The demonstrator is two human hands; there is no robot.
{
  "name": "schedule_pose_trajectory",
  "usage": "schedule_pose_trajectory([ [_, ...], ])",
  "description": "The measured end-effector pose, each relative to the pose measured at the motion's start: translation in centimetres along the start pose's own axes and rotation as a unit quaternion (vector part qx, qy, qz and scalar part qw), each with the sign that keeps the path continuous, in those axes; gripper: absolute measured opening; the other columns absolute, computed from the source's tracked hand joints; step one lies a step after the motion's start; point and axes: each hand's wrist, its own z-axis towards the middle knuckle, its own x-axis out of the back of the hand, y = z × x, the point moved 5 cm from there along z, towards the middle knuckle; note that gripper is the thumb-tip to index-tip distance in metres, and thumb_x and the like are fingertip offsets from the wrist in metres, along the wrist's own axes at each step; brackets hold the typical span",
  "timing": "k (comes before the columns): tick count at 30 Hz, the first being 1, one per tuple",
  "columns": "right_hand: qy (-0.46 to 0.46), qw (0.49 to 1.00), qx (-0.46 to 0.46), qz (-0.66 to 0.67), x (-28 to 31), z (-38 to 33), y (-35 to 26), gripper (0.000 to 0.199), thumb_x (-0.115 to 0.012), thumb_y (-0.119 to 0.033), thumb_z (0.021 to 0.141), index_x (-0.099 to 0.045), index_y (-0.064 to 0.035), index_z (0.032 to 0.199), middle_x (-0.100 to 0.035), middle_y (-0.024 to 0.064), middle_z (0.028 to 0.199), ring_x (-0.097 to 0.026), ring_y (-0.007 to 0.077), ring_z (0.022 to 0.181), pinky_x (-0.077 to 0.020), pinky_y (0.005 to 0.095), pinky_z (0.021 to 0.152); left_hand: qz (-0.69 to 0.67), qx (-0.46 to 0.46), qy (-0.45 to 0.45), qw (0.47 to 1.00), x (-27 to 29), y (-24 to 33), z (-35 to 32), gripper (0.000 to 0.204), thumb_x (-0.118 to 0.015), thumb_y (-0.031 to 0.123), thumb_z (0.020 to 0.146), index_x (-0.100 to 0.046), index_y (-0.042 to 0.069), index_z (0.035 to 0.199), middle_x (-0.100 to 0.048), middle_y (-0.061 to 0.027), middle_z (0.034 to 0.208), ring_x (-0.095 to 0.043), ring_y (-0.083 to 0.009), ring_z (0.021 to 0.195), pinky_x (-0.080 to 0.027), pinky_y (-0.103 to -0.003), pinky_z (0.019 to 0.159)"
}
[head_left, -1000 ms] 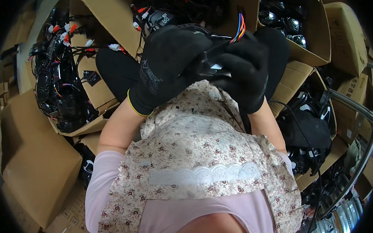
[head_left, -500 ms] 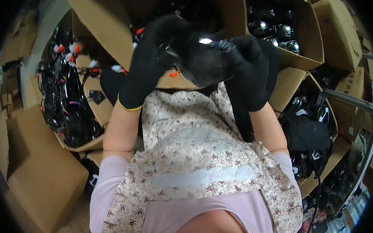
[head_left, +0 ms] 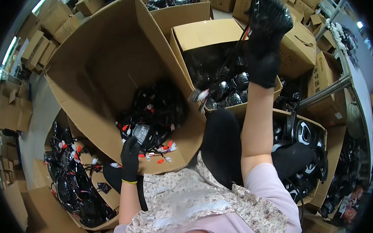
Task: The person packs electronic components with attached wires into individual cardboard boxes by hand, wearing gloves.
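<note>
The left hand point(head_left: 130, 153), in a black glove with a yellow cuff, reaches down into a large open cardboard box point(head_left: 100, 65) and its fingers close around a small black module point(head_left: 142, 133) that lies on top of a heap of black wiring with red and white plugs point(head_left: 161, 115). The right hand point(head_left: 264, 34), also in a black glove, is raised high at arm's length and grips a shiny black part point(head_left: 268, 11); its fingers curl tight about it, and a thin bundle of coloured wires point(head_left: 229, 62) hangs from the part down to a white connector point(head_left: 201, 95), which dangles just above the rim between the large box and the next one.

Behind that connector stands a second carton point(head_left: 207, 35), filled with glossy black lamp-like pieces. To the person's left, lower down, another open box point(head_left: 71, 182) holds more black harnesses with red and white plugs. On the right, a box point(head_left: 310, 135) shows round black units with pale rings. The person wears a floral apron over a pink top, and stacked brown cartons fill the room around.
</note>
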Motion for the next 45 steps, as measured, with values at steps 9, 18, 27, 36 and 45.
schedule_pose_trajectory([
  [9,-0.128,0.921,0.035,-0.366,2.2,17.1,6.4,0.036,-0.062,-0.030,0.095,-0.059,-0.0028,0.118,-0.067,0.0044,0.108,-0.063,0.0141,0.095,-0.0477,0.0288,0.078,0.288,-0.131,-0.009,0.949,1.8,1.9,-0.6,0.025,-0.059,0.005,0.088,-0.060,0.002,0.113,-0.062,-0.0166,0.111,-0.059,-0.0338,0.106,-0.045,-0.041,0.096],
  [18,-0.299,0.365,0.301,-0.829,11.9,31.5,19.2,0.013,-0.062,-0.017,0.087,-0.066,-0.0158,0.099,-0.068,0.0100,0.078,-0.065,0.0275,0.067,-0.0516,0.0401,0.063,0.364,-0.133,-0.061,0.920,-0.3,3.2,1.9,0.019,-0.059,0.010,0.084,-0.064,0.002,0.101,-0.065,-0.0171,0.093,-0.060,-0.0366,0.088,-0.046,-0.048,0.085],
  [27,-0.203,0.591,-0.090,-0.775,23.1,34.8,35.8,0.026,-0.067,-0.020,0.085,-0.066,-0.0140,0.111,-0.069,0.0079,0.100,-0.066,0.0268,0.091,-0.0519,0.0378,0.082,0.378,-0.086,-0.075,0.919,-0.1,3.4,2.1,0.018,-0.059,0.009,0.083,-0.064,0.003,0.098,-0.065,-0.0167,0.091,-0.060,-0.0358,0.086,-0.045,-0.048,0.084],
  [36,-0.216,0.665,-0.260,-0.666,31.9,22.1,23.6,0.029,-0.066,-0.018,0.088,-0.064,-0.0099,0.115,-0.064,0.0026,0.107,-0.062,0.0151,0.094,-0.0505,0.0312,0.083,0.403,-0.092,-0.083,0.907,0.2,2.1,0.8,0.016,-0.056,0.010,0.087,-0.066,0.001,0.097,-0.064,-0.0194,0.087,-0.060,-0.0388,0.084,-0.046,-0.048,0.078],
  [45,-0.304,0.338,-0.479,-0.751,34.5,1.6,7.9,0.023,-0.069,-0.024,0.087,-0.069,-0.0062,0.101,-0.069,0.0068,0.094,-0.064,0.0152,0.084,-0.0523,0.0321,0.075,0.134,0.044,-0.176,0.974,-10.0,-2.6,5.5,0.028,-0.059,0.018,0.091,-0.062,0.001,0.114,-0.066,-0.0180,0.107,-0.062,-0.0329,0.099,-0.047,-0.041,0.088],
])
